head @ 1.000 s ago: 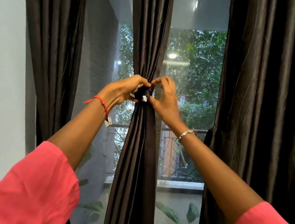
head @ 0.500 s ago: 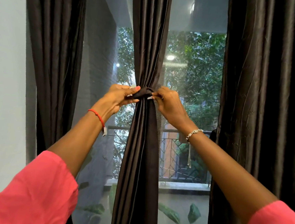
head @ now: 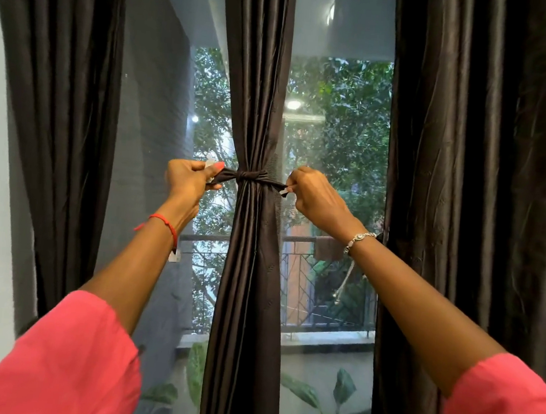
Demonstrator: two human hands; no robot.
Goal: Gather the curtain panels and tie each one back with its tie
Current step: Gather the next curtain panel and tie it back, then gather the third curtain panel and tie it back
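**Now draw the knot tight, straight out to both sides**

Your left hand (head: 186,179) has its fingers curled round the left end of the tie (head: 262,179). Your right hand (head: 315,199) pinches the right end near its pale tip. The tie runs level between them, wrapped round the gathered middle panel (head: 246,270), with the knot (head: 244,178) at the panel's front. Its long axis is horizontal, crossing the upright panel, and the knot sits between your hands, a little nearer the left. The coming pull should probably follow that line, both hands drawing outward evenly. A harder tug on one side would likely drag the knot off centre or twist the folds. The left panel (head: 58,122) and right panel (head: 467,157) hang without a tie round them, so they look left to do.
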